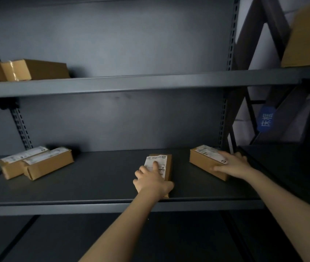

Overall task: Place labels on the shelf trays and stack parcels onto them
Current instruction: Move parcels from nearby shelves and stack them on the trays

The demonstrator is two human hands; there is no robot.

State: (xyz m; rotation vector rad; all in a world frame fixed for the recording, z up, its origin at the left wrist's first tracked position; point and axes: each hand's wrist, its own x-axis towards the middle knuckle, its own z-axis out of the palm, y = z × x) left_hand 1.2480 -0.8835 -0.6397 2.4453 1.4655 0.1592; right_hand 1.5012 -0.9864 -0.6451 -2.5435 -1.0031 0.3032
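We look at a dark grey metal rack, with both bare arms reaching onto its middle shelf (93,182). The left hand (151,179) covers the near end of the centre parcel (168,165), a small cardboard box lying flat. Its forefinger lies straight on the white shipping label (159,160), and the other fingers curl down the box's left side. Well apart to the right, the right hand (230,163) grips the right parcel (201,159), thumb along the near side and fingers wrapped over the far end. This box also has a label on top.

At the shelf's left end two more labelled parcels (37,163) lie touching, one partly in front of the other. On the upper shelf (131,84), a taped cardboard box (27,69) sits far left. A larger carton (309,35) shows at the top right corner.

A slotted upright (230,35) runs up the right side. Beyond it stands a neighbouring dark rack with a blue sign (265,120) against a pale wall. The light is dim.
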